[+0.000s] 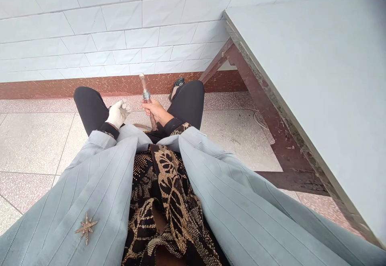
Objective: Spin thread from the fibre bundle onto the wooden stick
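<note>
I sit with my knees apart, in black trousers. My right hand is bare and closed round a stick-like tool with a wooden handle, a metal band in the middle and a pale upper end pointing up towards the wall. My left hand wears a white knitted glove and is curled into a loose fist over my left thigh, a little left of the tool. Nothing shows inside its fingers.
A grey-topped table with a dark red-brown frame stands close on my right. A white tiled wall with a red-brown skirting runs ahead. Speckled floor tiles lie to the left. My shoe shows beyond my right knee.
</note>
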Motion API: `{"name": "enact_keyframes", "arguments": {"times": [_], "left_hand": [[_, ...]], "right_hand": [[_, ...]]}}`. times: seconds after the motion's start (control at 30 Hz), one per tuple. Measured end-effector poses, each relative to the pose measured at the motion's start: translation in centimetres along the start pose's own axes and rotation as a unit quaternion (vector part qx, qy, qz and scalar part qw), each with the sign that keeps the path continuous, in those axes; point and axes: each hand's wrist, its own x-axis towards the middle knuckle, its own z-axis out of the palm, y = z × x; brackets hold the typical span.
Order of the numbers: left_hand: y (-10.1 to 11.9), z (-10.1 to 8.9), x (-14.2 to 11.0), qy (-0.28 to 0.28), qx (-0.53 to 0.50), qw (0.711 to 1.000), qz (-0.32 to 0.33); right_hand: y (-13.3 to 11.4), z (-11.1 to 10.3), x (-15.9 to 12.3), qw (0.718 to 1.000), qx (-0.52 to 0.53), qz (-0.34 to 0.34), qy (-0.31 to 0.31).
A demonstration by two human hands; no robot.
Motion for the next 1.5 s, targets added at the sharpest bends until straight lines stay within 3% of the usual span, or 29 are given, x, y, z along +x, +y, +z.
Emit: {"name": "enact_keyframes", "arguments": {"times": [0.3, 0.47, 0.63, 0.77, 0.87, 1.03, 1.17, 1.37, 1.5], "left_hand": [[1.3, 0.5, -1.3, -0.038, -0.007, 0.999, -0.001], [1.7, 0.1, -1.2, -0.071, -0.022, 0.996, 0.044], [1.3, -0.6, -0.6, -0.116, 0.041, 0.986, 0.111], [0.6, -1.0, 0.0, -0.082, 0.164, 0.967, 0.176], [0.4, -1.0, 0.2, -0.041, 0.237, 0.952, 0.191], [0.4, -1.2, 0.7, 0.017, 0.188, 0.963, 0.194], [0.6, -1.4, 0.9, -0.004, 0.100, 0.982, 0.162], [1.2, -1.3, 0.5, 0.014, 0.003, 1.000, 0.013], [1.8, -1.1, 0.0, -0.033, -0.039, 0.999, -0.004]], "right_hand": [[-0.1, -0.3, 0.3, 0.999, 0.026, 0.026, 0.016], [-0.3, -0.5, 0.3, 0.999, 0.034, 0.025, 0.018], [-0.2, -0.6, 0.4, 0.999, 0.036, 0.027, 0.009], [0.0, -0.6, 0.5, 0.999, 0.029, 0.026, 0.008], [0.0, -0.6, 0.5, 0.999, 0.023, 0.026, 0.015], [-0.2, -0.5, 0.4, 0.999, 0.019, 0.021, 0.036], [-0.3, -0.4, 0.5, 0.998, 0.014, 0.014, 0.061], [-0.4, -0.1, 0.4, 0.996, -0.008, 0.010, 0.087], [-0.6, -0.1, 0.3, 0.995, -0.013, 0.013, 0.100]]}}
